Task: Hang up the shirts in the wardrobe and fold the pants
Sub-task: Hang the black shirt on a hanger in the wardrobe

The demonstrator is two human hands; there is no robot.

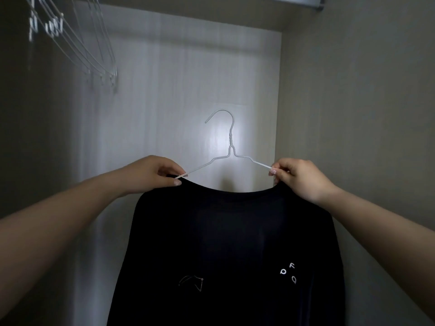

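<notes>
A black shirt (226,243) hangs on a white wire hanger (229,147), held up in front of the pale back wall (164,90) of a wardrobe. Small white letters are printed on the right side of the shirt's chest; an F, a P and two round letters that may be O or Q can be made out, scattered rather than set in a line. On the left side of the chest is a thin white line drawing too faint to identify.

The left hand (153,172) pinches the shirt's left shoulder and the hanger's left arm together between thumb and curled fingers. The right hand (299,177) does the same at the right shoulder, fingers curled round fabric and wire. The neckline dips between the two hands, and the hanger's hook rises above it, upright and free, touching nothing. The shirt's body drops straight down below both hands and out of the bottom of the view.

At the upper left, a bunch of empty wire hangers (77,43) hangs tilted, well apart from the shirt. A metal rail (301,1) shows at the top right corner.
</notes>
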